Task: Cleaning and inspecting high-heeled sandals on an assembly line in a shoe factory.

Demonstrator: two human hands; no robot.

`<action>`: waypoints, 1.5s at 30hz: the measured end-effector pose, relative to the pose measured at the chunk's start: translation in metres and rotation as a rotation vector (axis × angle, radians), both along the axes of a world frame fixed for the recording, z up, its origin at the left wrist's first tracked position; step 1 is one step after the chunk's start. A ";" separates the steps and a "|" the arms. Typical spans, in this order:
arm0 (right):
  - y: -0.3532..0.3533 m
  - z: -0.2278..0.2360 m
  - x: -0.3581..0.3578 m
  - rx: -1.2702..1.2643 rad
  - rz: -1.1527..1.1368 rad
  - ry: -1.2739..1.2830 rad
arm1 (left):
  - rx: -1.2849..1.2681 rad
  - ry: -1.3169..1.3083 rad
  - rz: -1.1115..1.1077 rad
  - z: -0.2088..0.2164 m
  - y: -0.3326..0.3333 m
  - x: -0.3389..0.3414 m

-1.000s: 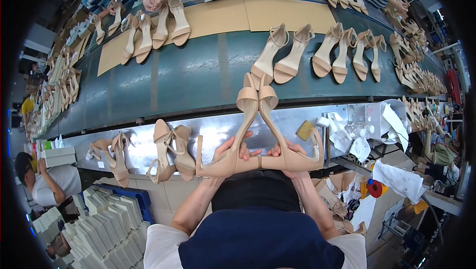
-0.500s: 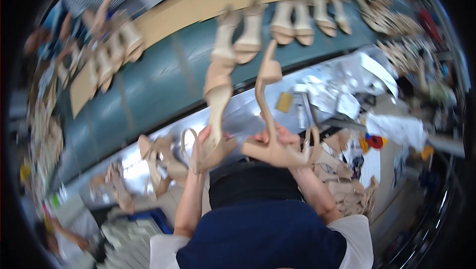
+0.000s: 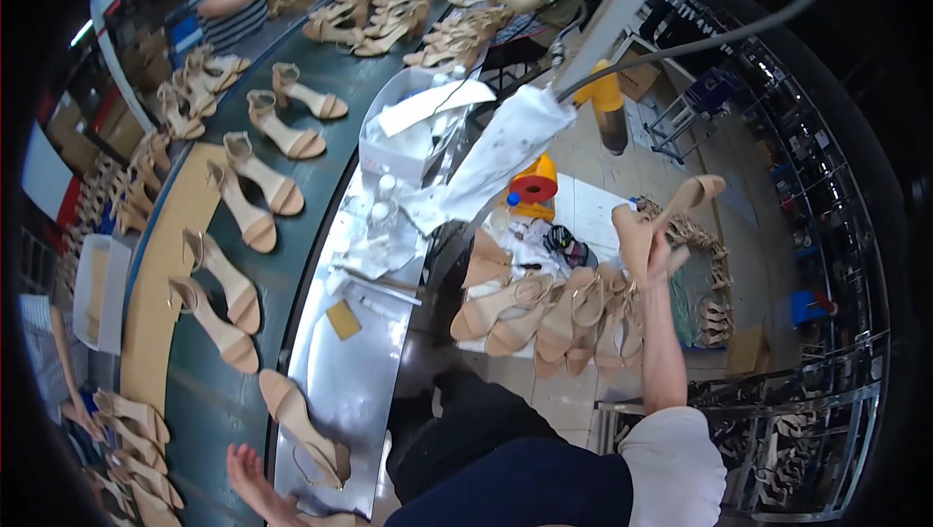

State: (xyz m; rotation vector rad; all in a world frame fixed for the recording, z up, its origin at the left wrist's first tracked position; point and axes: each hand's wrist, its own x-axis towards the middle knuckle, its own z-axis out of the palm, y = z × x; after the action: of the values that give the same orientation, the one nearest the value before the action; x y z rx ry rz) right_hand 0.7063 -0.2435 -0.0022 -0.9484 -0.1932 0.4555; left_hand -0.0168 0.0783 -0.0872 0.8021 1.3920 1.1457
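My right hand (image 3: 659,259) is raised on the right, closed round a beige heeled sandal (image 3: 637,238) with its sole side partly showing. My left hand (image 3: 251,476) is at the lower left over the edge of the green conveyor belt (image 3: 216,430), its fingers stretched out and nothing in them. Just beyond that hand, a single beige sandal (image 3: 301,420) lies on the metal bench (image 3: 355,401), its toe pointing away from me. Below my right hand's sandal, several more beige sandals (image 3: 559,318) stand in a row on a low white surface.
Pairs of sandals (image 3: 255,187) stand along the belt. On the bench are a yellow block (image 3: 342,320), bottles (image 3: 384,199) and a white bin (image 3: 403,138). A wrapped post (image 3: 515,153) rises beside it. A metal rack (image 3: 777,430) stands at right. Co-workers (image 3: 228,7) are across the belt.
The view has swung right. My hands, both on sandals before, have parted: the left has let go, and the right has moved far right with a sandal.
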 end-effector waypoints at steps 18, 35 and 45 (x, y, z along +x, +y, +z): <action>0.051 -0.051 0.194 0.072 0.104 0.094 | 0.296 -0.138 -0.392 0.126 -0.074 0.321; 0.067 0.005 -0.188 0.084 0.663 0.457 | 0.178 -0.404 -1.618 0.126 -0.084 0.398; 0.133 -0.002 -0.266 -0.057 1.017 0.778 | 0.700 0.104 -1.451 0.131 -0.060 0.278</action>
State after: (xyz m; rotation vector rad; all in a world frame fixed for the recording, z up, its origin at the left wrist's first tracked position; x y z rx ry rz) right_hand 0.4400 -0.1108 -0.0046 -0.6069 0.0693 1.7293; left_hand 0.2613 0.0186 0.0434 1.9116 0.1429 0.3430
